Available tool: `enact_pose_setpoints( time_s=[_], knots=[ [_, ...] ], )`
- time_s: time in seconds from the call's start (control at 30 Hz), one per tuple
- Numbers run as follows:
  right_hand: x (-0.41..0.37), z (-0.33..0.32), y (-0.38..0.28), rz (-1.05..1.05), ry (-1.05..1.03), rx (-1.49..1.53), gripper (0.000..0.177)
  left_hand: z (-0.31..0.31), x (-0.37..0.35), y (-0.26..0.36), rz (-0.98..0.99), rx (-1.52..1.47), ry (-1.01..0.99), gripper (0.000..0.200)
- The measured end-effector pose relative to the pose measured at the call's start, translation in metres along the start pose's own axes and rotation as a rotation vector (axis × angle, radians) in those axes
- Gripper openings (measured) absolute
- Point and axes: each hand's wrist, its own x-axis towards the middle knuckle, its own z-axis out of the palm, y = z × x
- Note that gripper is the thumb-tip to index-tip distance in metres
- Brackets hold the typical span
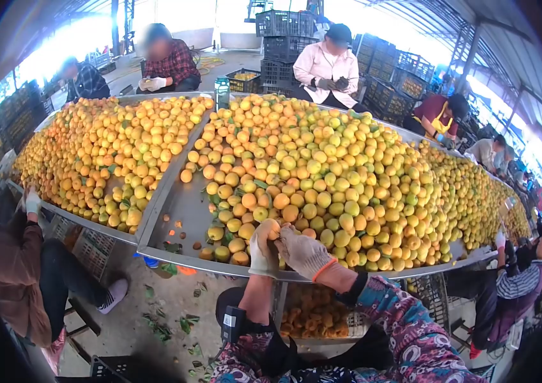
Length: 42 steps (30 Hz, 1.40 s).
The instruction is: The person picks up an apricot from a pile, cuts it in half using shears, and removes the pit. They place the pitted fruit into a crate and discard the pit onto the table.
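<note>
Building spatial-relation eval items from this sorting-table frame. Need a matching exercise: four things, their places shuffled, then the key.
Things:
1. green bottle
2. stacked black crates
3. crate of fruit
4. held fruit

Places:
A. under the near edge of the table
B. in the left hand, with the right hand beside it
C. behind the person in the pale jacket
D. at the far end of the centre divider

Pairs: 1-D, 2-C, 3-A, 4-B
</note>
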Motion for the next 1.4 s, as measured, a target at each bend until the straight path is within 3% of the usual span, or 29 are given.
enact_pose_setpoints(
  time_s=[0.1,0.17,0.37,0.5,0.57,0.67,0.7,0.77,0.8,0.9,0.97,1.0,1.1,1.13,1.23,1.27,1.37,1.4],
  knots=[
    [0.003,0.004,0.006,-0.057,0.031,0.237,0.025,0.009,0.002,0.012,-0.018,-0.054,0.108,0.040],
    [0.001,0.014,0.009,-0.026,0.065,0.325,0.023,0.030,-0.007,0.043,-0.090,-0.302,0.147,0.041],
    [0.002,0.014,-0.003,0.117,-0.005,0.513,0.026,0.017,-0.005,0.040,0.047,0.043,0.058,0.043],
    [0.003,0.018,-0.011,0.017,0.185,0.649,0.030,0.010,-0.003,0.018,0.000,-0.237,0.072,0.040],
    [0.005,0.010,-0.011,0.033,0.054,0.552,0.030,0.015,-0.005,0.027,-0.072,-0.467,0.135,0.039],
    [-0.001,0.002,-0.011,0.315,-0.067,1.181,0.031,0.008,-0.002,0.025,-0.205,-0.388,0.061,0.036],
    [-0.002,0.011,0.007,0.404,-0.122,1.616,0.029,0.006,0.002,0.024,-0.224,-0.306,0.012,0.035],
    [-0.009,-0.007,0.004,0.368,-0.057,1.028,0.028,0.002,0.005,-0.001,-0.169,-0.193,0.061,0.032],
    [-0.012,-0.017,0.001,0.351,-0.005,0.805,0.028,-0.005,0.009,-0.010,-0.113,0.055,0.068,0.037],
    [-0.022,-0.026,0.007,0.271,0.192,0.592,0.030,0.005,0.002,0.033,-0.495,-0.038,-0.060,0.037],
    [-0.019,-0.020,0.015,0.209,0.273,0.452,0.031,0.012,0.002,0.025,-0.367,0.035,-0.102,0.028],
    [-0.012,-0.013,0.013,0.107,0.331,0.544,0.030,0.018,0.000,0.018,-0.140,0.152,-0.122,0.023],
    [-0.010,-0.016,0.004,0.230,0.302,0.797,0.028,0.016,-0.007,0.006,-0.084,0.247,-0.133,0.013],
    [-0.006,-0.002,0.019,0.132,0.428,0.739,0.024,0.020,-0.007,0.001,-0.084,0.243,-0.109,0.012],
    [0.000,0.006,0.030,0.302,0.429,0.965,0.021,0.026,-0.009,0.006,0.110,0.366,-0.125,0.027],
    [0.002,0.006,0.031,0.356,0.478,1.293,0.020,0.036,-0.014,0.008,0.195,0.334,-0.068,0.033],
    [-0.020,-0.010,0.039,0.474,0.310,1.559,0.020,0.050,-0.022,0.034,-0.119,-0.046,-0.196,0.045],
    [-0.024,-0.012,0.038,0.511,0.386,1.595,0.017,0.055,-0.023,0.034,-0.156,-0.168,-0.231,0.046]
  ],
)
